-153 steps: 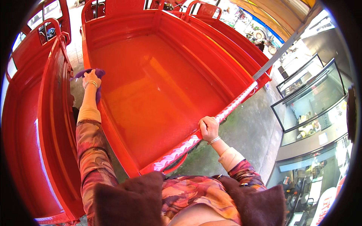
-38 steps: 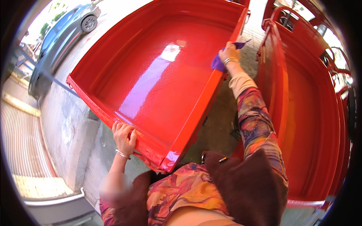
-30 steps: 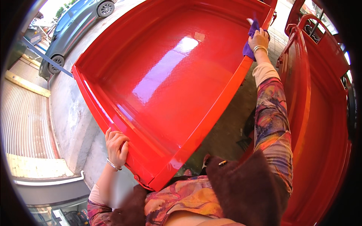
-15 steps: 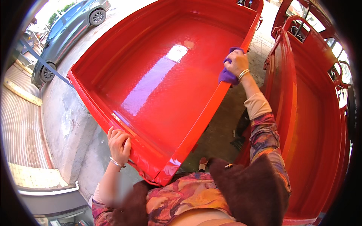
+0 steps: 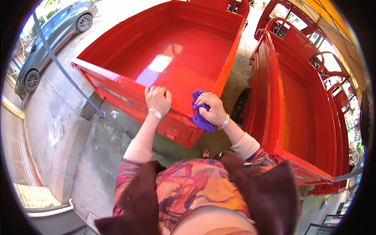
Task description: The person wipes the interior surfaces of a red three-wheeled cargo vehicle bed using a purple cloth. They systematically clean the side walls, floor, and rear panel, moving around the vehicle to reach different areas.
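Note:
A glossy red cargo bed [image 5: 190, 51] of a vehicle stands in front of me, its near tailgate panel facing my body. My left hand [image 5: 158, 100] rests on the top edge of that panel, fingers curled over the rim. At the near right corner, my right hand [image 5: 211, 109] is closed around a bunched purple cloth [image 5: 201, 124], pressing it against the corner. Part of the cloth hangs below the fingers. Bright light reflects off the bed's floor. Silver bangles are on both wrists.
Another red cargo bed [image 5: 299, 102] stands close on the right, leaving a narrow gap. A grey car [image 5: 47, 41] is parked at the far left. A blue-grey pole [image 5: 66, 64] slants down to a concrete ledge [image 5: 74, 156]. A ribbed shutter lies at the left rim.
My right hand has brought the purple cloth back along the side rail to the near corner. My left hand is still on the tailgate's edge. The view has shifted, showing more on the right.

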The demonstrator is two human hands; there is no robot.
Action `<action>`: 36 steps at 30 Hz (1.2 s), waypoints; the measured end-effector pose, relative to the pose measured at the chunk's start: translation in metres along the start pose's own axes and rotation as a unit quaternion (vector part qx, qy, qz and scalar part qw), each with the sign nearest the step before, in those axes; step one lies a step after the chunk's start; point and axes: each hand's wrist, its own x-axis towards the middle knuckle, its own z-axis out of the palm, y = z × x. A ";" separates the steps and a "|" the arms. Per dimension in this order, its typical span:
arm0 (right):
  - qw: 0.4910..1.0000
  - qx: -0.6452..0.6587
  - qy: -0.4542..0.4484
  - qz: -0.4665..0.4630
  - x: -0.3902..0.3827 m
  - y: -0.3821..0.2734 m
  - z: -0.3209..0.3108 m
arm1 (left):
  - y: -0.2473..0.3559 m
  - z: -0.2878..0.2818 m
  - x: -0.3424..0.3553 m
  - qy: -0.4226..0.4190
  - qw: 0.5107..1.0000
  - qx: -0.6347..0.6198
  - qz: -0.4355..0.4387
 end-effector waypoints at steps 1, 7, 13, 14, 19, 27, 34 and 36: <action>0.996 0.077 0.028 0.040 -0.005 -0.015 0.005 | -0.001 0.001 0.001 0.007 1.000 0.013 0.010; 0.666 0.602 0.240 0.369 -0.010 -0.018 -0.025 | -0.001 0.003 0.002 -0.068 0.996 0.060 -0.027; 0.603 0.688 0.215 0.342 -0.038 -0.017 -0.028 | 0.001 0.000 0.007 -0.065 0.995 0.068 -0.043; 0.603 0.691 0.214 0.336 -0.042 -0.021 -0.028 | 0.000 -0.001 0.008 -0.068 0.994 0.077 -0.041; 0.557 0.724 0.254 0.319 -0.068 -0.034 -0.054 | -0.006 0.003 0.008 -0.061 0.993 0.100 -0.013; 0.693 0.490 0.347 0.399 -0.147 -0.003 -0.101 | -0.018 0.007 0.013 -0.081 0.987 0.135 0.021; 0.750 0.326 0.401 0.413 -0.192 -0.005 -0.122 | -0.023 0.004 0.016 -0.099 0.986 0.131 0.009; 0.734 0.374 0.398 0.404 -0.197 -0.012 -0.131 | -0.019 0.002 0.021 -0.125 0.981 0.149 0.003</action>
